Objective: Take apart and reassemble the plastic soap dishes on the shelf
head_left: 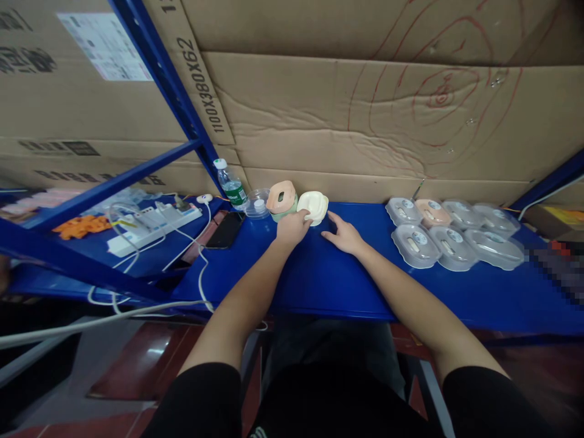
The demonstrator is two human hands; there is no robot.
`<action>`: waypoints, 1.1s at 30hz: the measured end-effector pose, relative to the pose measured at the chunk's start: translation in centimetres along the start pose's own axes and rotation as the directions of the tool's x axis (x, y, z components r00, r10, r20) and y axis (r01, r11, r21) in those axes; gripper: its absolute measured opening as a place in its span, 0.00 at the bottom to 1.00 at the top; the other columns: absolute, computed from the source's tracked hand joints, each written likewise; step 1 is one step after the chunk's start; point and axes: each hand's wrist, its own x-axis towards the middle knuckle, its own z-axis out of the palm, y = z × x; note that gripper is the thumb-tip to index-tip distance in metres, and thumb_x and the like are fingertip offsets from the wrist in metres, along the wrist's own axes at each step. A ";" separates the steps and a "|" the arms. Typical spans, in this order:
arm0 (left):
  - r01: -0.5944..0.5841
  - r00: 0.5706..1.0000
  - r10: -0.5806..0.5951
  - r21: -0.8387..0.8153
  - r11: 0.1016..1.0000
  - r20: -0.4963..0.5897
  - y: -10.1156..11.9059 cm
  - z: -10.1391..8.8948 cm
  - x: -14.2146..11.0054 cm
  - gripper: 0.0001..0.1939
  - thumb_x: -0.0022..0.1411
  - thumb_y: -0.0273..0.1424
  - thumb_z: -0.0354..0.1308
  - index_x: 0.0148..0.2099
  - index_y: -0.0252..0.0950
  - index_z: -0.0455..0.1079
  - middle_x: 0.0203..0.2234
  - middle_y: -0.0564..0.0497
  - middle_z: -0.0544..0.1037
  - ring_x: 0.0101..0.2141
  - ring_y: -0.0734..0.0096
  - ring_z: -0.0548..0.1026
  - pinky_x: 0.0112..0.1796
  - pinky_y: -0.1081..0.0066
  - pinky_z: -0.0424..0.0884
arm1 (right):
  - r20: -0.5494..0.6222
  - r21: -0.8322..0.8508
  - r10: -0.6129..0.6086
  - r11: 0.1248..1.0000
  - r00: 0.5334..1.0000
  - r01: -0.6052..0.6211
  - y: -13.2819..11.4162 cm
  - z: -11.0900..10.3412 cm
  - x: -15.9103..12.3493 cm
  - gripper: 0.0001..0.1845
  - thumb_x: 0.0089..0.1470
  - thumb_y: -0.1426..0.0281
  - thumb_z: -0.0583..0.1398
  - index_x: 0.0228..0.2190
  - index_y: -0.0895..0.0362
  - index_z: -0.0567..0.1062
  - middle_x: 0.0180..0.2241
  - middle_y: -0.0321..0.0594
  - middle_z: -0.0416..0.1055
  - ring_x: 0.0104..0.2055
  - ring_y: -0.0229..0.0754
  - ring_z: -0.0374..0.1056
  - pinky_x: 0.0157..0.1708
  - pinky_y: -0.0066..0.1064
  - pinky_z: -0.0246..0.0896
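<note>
A cream-coloured plastic container (316,202) with rounded corners, possibly with its lid, sits at the back middle of the blue table. My left hand (293,229) has its fingers closed on the near left edge of it. Just to the right, my right hand (343,235) is held with thumb and fingers apart, close to the container and holding nothing. Beside the container on the left stands a light green box with a peach lid (281,196) that has a dark slot in its top.
A water bottle (232,187), a clear round dish (257,204) and a dark phone (227,230) lie to the left. Further left are a white power strip (155,226) and loose cables. Several lidded translucent boxes (416,246) stand in rows at right. Cardboard (319,121) walls the back.
</note>
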 end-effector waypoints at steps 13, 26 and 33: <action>-0.030 0.999 0.029 -0.049 0.998 -0.018 0.4 0.0 0.0 0.20 0.69 0.33 0.59 0.61 0.39 0.74 0.45 0.43 0.84 0.47 0.54 0.82 0.47 0.62 0.75 | 0.170 0.048 -0.047 0.998 0.984 0.040 0.2 -0.8 2.1 0.57 0.60 0.57 0.64 0.76 0.50 0.36 0.73 0.47 0.54 0.65 0.61 0.68 0.60 0.51 0.65; 0.069 0.998 -0.069 -0.075 0.995 0.009 -0.4 0.6 -0.3 0.33 0.66 0.40 0.63 0.69 0.36 0.62 0.46 0.39 0.83 0.49 0.50 0.81 0.51 0.59 0.75 | 0.176 -0.226 0.036 0.974 0.984 0.005 -1.2 -0.2 1.7 0.58 0.59 0.51 0.64 0.76 0.53 0.38 0.66 0.59 0.68 0.61 0.70 0.72 0.55 0.56 0.69; 0.081 0.995 -0.075 -0.107 0.991 0.065 0.3 -0.5 -0.5 0.37 0.67 0.42 0.62 0.73 0.36 0.57 0.44 0.43 0.84 0.51 0.51 0.81 0.50 0.60 0.74 | 0.059 -0.310 -0.089 0.945 0.994 0.103 -2.9 -3.5 -0.8 0.54 0.62 0.57 0.62 0.76 0.52 0.37 0.72 0.54 0.57 0.65 0.65 0.67 0.56 0.54 0.69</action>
